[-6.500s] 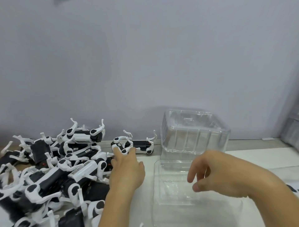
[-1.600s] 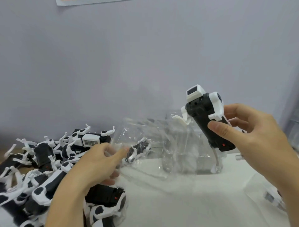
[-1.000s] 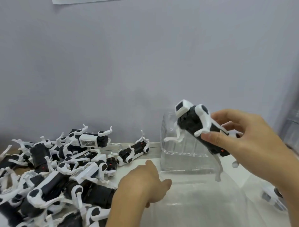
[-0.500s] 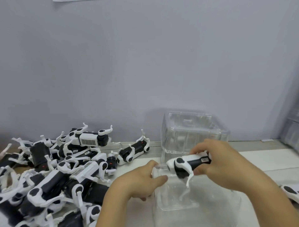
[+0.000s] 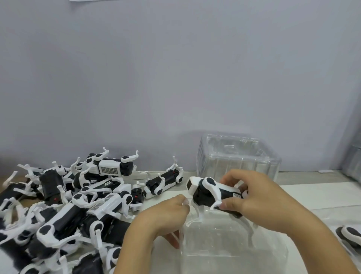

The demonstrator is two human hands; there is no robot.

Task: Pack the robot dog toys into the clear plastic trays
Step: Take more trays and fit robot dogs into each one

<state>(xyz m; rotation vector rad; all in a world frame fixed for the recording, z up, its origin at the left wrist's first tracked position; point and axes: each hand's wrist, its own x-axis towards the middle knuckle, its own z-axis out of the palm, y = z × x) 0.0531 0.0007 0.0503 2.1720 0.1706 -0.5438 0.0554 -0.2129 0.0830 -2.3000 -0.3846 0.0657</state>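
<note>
White tabletop, grey wall. Right hand (image 5: 259,201) grips robot dog toy (image 5: 213,193) by its body — legs thin, likely fragile — above clear tray (image 5: 234,252); left hand (image 5: 166,213) pinches the tray's rim.

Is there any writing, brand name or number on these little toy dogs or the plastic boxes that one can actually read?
Nothing can be read.
Small sticker on the toy dog held in the right hand: too blurred to read.
Gridded white panels on dogs in the pile: a pattern or print, no legible characters.
Paper edge at the top of the wall: no text shows.
Clear trays: no lettering visible.
</note>
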